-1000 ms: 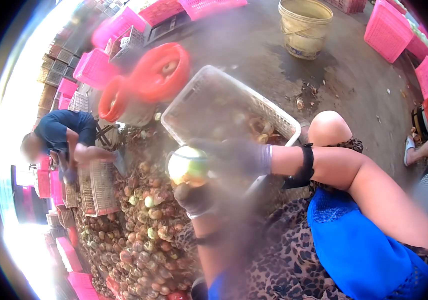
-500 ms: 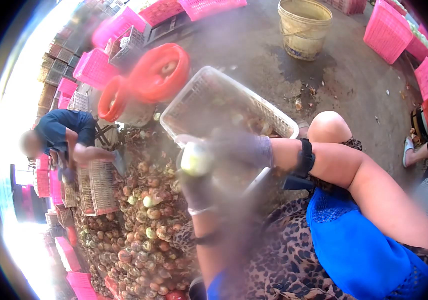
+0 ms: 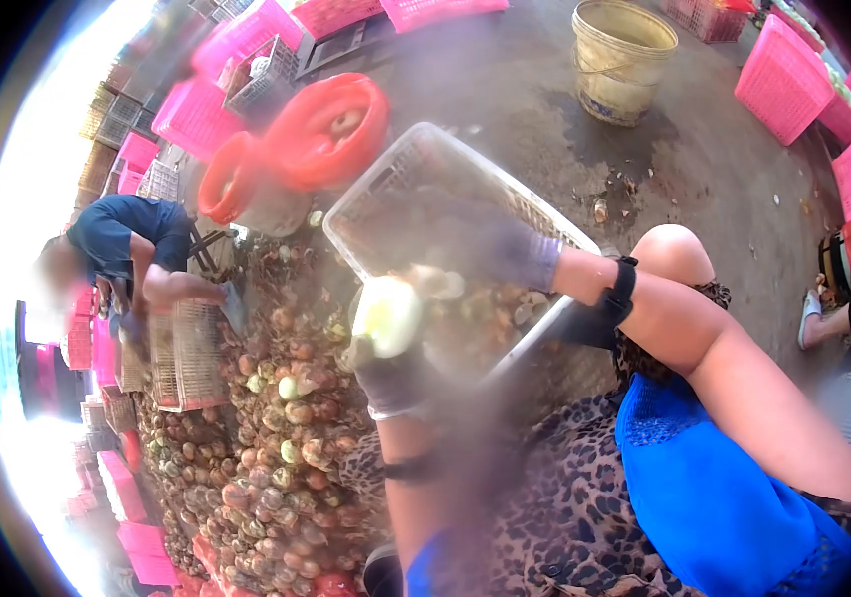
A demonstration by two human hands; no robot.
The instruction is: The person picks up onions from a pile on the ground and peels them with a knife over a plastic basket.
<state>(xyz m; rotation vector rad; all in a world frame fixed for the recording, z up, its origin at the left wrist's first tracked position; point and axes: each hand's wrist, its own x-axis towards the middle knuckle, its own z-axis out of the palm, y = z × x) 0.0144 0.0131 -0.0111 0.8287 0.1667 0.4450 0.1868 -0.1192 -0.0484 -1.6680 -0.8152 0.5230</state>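
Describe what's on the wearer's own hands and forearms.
Left hand: greyish glove, pale cuff edge, dark band on the forearm, blue cloth lower down. Right hand: greyish-purple glove, lighter cuff, black strap, no sleeve over the forearm. Fingers blurred.

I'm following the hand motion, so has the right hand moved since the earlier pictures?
Yes. Judged against the white crate, the right hand has shifted up the picture, farther over the crate and away from the onion in the left hand.
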